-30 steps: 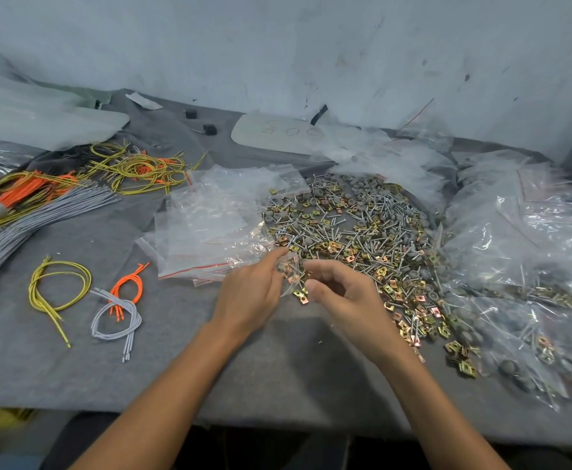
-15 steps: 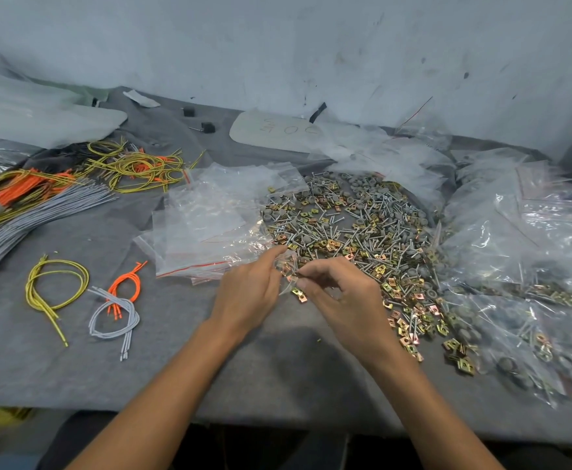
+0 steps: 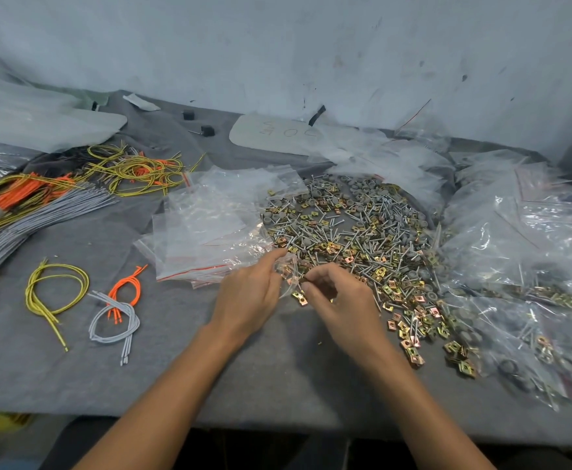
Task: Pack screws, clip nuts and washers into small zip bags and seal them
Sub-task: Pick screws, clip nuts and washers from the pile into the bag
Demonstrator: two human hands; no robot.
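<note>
Zip bag (image 3: 286,271) hangs pinched in the left hand (image 3: 249,296), mouth facing the hardware pile (image 3: 352,232) for short reaches. Right hand (image 3: 340,300) fingertips are pinched narrow at the bag's mouth, apparently feeding in a small part.

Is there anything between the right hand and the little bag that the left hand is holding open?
Nothing visible. The right hand has its fingertips right at the mouth of the small zip bag pinched by the left hand, beside the pile of loose hardware.
</note>
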